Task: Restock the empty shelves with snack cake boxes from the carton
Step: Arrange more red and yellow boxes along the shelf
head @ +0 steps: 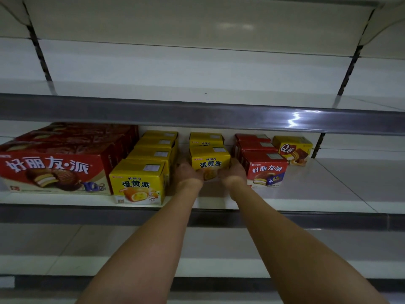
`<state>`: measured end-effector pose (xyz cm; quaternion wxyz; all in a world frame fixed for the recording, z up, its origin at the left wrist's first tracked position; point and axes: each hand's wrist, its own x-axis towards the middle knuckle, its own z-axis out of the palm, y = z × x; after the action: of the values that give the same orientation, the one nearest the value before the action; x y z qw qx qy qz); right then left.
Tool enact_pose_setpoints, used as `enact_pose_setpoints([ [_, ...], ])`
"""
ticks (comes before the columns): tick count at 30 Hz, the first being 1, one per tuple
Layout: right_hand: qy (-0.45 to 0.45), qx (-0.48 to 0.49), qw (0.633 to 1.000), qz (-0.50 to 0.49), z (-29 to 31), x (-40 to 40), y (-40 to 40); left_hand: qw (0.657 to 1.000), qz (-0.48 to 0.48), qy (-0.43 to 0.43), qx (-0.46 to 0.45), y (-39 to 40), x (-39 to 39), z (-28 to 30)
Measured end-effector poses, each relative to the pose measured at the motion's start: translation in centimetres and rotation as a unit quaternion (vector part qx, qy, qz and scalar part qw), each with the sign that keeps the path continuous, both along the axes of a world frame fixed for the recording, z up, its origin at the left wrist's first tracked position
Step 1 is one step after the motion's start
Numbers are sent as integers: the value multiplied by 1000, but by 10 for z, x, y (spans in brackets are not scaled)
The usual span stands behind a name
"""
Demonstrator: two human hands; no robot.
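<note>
Two bare forearms reach up from the bottom of the view, over the grey front rail of the middle shelf (306, 194). The left hand (188, 173) and the right hand (233, 172) are clamped on the yellow snack cake box (210, 160), one at each lower side of it, fingers curled against its side faces. The box sits on the shelf, set back from the front edge, in the gap between two rows.

Just left of the left hand runs a row of yellow boxes (140, 183) that goes back to the rear panel. Further left lie large red boxes (52, 170), side by side. Just right of the right hand stands a row of small red boxes (266, 170).

Behind the held box stands a second yellow box (206, 139), close to the rear wall. At the far right, near the back, a yellow box marked Q (293, 150) stands apart. Above hangs the upper shelf (197, 88).
</note>
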<state>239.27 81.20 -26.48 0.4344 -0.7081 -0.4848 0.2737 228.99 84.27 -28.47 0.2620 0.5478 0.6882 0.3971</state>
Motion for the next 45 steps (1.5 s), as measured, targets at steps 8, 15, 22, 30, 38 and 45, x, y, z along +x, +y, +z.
enact_pose_setpoints([
  [8,95,28,995,19,-1,-9,12,996,-5,-83,23,21,-1,1],
  [15,72,33,996,41,1,-13,12,993,-35,-115,18,21,-9,-1],
  [22,8,-44,998,45,4,-16,3,994,-46,-95,10,10,-6,3],
  [30,-70,-90,988,105,3,-5,0,998,-64,-7,-21,-2,-12,6],
  [38,-223,-101,946,213,-5,9,1,995,35,91,5,-41,-15,2],
  [45,-254,-15,886,387,6,18,-21,969,216,118,-1,-116,-1,17],
])
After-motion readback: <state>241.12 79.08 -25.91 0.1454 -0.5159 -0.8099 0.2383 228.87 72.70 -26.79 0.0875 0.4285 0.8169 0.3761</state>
